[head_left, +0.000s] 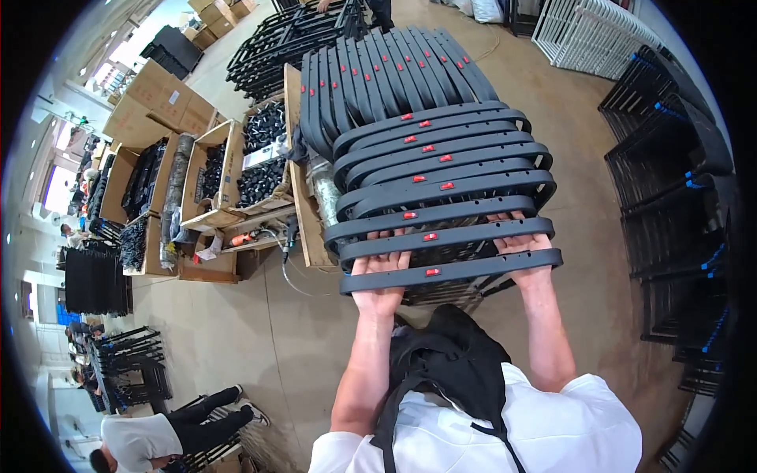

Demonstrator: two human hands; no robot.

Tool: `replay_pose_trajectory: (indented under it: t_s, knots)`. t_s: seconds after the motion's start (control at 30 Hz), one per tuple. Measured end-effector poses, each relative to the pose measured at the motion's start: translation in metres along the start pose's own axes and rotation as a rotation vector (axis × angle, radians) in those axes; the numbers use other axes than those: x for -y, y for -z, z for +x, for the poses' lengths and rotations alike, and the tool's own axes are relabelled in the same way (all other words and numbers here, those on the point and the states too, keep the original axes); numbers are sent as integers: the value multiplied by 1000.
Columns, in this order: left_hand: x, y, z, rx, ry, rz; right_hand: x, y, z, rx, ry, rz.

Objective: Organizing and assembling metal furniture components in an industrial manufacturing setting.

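A row of black curved metal bars (481, 273) with rounded ends and small red labels lies in front of me, one behind another. My left hand (382, 265) is palm up beneath the nearest bars, close to their left ends. Toward the right ends, my right hand (523, 243) is turned the same way. The nearest two bars pass across both palms, and the fingers reach beneath them. Fingertips show in the gaps between bars; parts of both hands are hidden. Farther back, more black bars (394, 79) stand in a leaning row.
Left of the bars stand wooden bins (225, 213) of small black parts, with an orange-and-black tool (240, 239) and a hose beside them. Black frames with blue bits (662, 197) line the right side. A person in a white shirt (138, 437) is at lower left. White racks (595, 39) stand far right.
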State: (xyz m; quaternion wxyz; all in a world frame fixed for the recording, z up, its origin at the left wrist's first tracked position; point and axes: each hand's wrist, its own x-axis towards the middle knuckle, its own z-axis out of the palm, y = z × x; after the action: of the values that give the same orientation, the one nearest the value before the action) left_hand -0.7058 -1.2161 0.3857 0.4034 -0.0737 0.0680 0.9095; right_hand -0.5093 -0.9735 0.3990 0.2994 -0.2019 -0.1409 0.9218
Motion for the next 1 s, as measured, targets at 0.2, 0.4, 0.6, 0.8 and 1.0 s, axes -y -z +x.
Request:
replay_pose_trajectory:
  t_s: [0.2,0.4,0.6,0.8,1.0]
  knots:
    - [-4,29,17,156,19,78,3,25,3,65,-136,-405]
    - [8,10,17,113,0,19,123,16,-97,120,-547,-1243]
    - [22,-10,10,-13,-31,-42,167,36,14,-340,413,-1337]
    - [21,-2,1,43,-20,3,116,-4,59,-286,416,-1595]
    - [21,-9,13,109,-10,-22,112,-6,60,-275,433,-1814]
